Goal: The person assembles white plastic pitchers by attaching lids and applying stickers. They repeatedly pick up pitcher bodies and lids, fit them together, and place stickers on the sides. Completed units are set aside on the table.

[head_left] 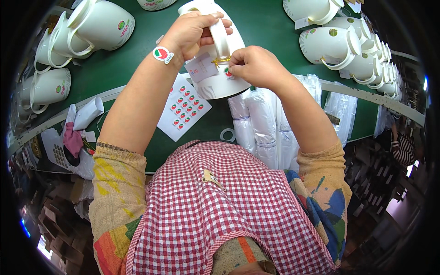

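Red-checked apron cloth is seen nearest in the head view, with one green table beyond it. Over the table's middle, one white jug is held, base toward the near side; its handle is gripped by the left hand. Apart from that hand, the right hand is kept with its fingertips brought to one round sticker low on the jug; whether anything is pinched cannot be told.

One paper tag is already tied on with a gold tie; whether the sticker is fully pressed down cannot be told. About fifteen small stickers are left on one sheet, nearer and left; one wrist sticker is worn. At least four left-side jugs and six right-side jugs, overlapping, can be counted, plus one white ring and at least three plastic bundles.
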A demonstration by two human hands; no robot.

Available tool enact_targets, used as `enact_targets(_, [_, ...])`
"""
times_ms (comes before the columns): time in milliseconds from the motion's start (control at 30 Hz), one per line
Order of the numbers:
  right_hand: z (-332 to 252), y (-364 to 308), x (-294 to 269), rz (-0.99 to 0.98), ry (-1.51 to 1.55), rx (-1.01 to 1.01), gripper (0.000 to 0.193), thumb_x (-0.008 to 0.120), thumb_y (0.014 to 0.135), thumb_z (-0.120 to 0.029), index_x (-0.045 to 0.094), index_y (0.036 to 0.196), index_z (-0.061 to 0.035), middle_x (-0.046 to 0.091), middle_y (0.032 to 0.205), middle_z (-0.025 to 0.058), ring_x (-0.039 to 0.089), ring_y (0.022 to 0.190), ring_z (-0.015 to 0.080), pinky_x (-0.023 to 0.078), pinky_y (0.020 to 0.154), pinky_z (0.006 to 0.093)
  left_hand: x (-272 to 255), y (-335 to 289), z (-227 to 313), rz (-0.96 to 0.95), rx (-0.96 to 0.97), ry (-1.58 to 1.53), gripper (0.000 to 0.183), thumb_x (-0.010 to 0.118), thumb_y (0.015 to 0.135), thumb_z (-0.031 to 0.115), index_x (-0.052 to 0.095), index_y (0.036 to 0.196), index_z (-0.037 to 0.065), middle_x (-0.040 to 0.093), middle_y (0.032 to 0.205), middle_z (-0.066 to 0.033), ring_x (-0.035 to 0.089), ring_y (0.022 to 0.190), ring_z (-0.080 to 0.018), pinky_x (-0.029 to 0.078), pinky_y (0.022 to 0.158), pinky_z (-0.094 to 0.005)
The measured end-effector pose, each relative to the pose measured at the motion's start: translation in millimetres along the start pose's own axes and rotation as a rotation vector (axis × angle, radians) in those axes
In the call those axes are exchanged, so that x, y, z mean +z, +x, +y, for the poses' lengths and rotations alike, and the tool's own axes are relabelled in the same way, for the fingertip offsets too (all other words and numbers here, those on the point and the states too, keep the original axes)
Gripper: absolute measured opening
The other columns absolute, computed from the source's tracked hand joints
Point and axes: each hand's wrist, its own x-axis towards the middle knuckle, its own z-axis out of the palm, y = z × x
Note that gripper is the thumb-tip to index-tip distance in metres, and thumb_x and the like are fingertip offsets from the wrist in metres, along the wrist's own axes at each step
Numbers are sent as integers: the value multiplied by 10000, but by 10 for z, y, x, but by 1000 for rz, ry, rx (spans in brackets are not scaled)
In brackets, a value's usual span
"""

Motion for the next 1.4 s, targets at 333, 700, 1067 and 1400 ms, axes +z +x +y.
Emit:
enact_targets(333, [-33, -43, 114, 141, -220, -103, 116, 633, 743, -187, 727, 760, -120, 691, 742, 95, 672, 681, 277, 534, 633, 385, 17, 12, -26, 9, 5, -8, 355, 519, 971, 155, 494, 1239, -77, 646, 1100, -189, 674, 998, -235, 556, 896, -334])
enact_targets(700, [74, -129, 257, 437, -258, -90, 305, 748, 698, -352, 666, 803, -77, 663, 833, 80, 666, 717, 270, 523, 604, 385, 8, -24, -42, -10, -4, -3, 372, 530, 965, 168, 489, 1241, -78, 646, 1101, -186, 672, 997, -237, 556, 887, -329])
enact_targets(1067, [859, -609, 515, 390, 620, 72, 882, 813, 711, -270, 347, 1429, -59, 469, 1360, 127, 538, 1084, 230, 454, 905, 367, 241, 145, 67, -151, 11, 36, 318, 594, 932, 184, 547, 1192, 7, 676, 1034, -112, 662, 984, -207, 534, 867, -348])
enact_targets(1400, [1459, -1196, 808, 391, 795, 96, 375, 695, 834, -165, 622, 1184, -53, 677, 1024, 46, 606, 882, 130, 477, 792, 284, 1536, 1509, -701, -251, 351, 657, 197, 655, 876, 120, 631, 1035, 6, 692, 929, -59, 619, 806, -115, 486, 722, -258])
